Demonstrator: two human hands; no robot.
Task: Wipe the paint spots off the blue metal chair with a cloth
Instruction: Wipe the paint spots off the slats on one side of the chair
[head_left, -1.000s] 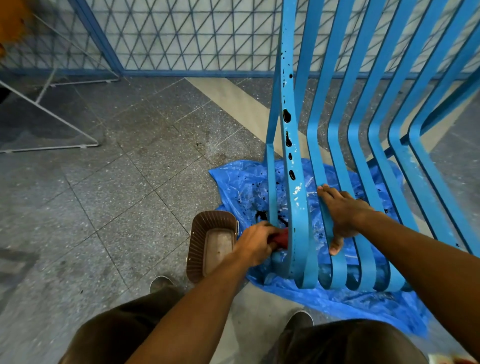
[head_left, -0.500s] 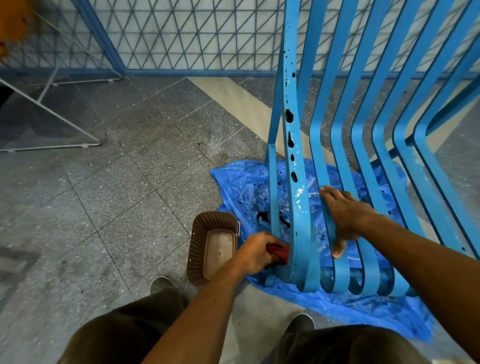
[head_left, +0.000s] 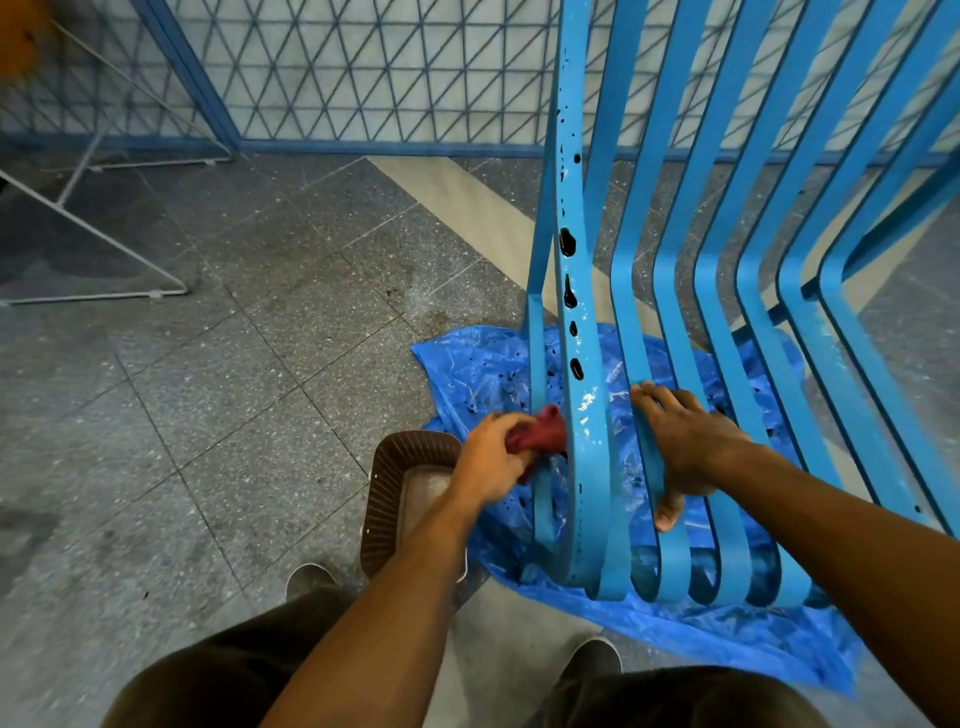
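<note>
Scrubbing mid-frame: left hand (head_left: 491, 460) grasps the cloth (head_left: 537, 436) against the chair (head_left: 589, 499), right hand (head_left: 685, 447) flat, bracing. Press firmly, work up toward the paint spots (head_left: 567, 241).

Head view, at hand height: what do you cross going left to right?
Brown ribbed basket on the floor → left hand → crumpled red cloth it grips → paint-spotted blue metal chair slat → right hand resting on the next slats.

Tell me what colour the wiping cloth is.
Dark red cloth, best seen in the head view, gripped by the left hand.
</note>
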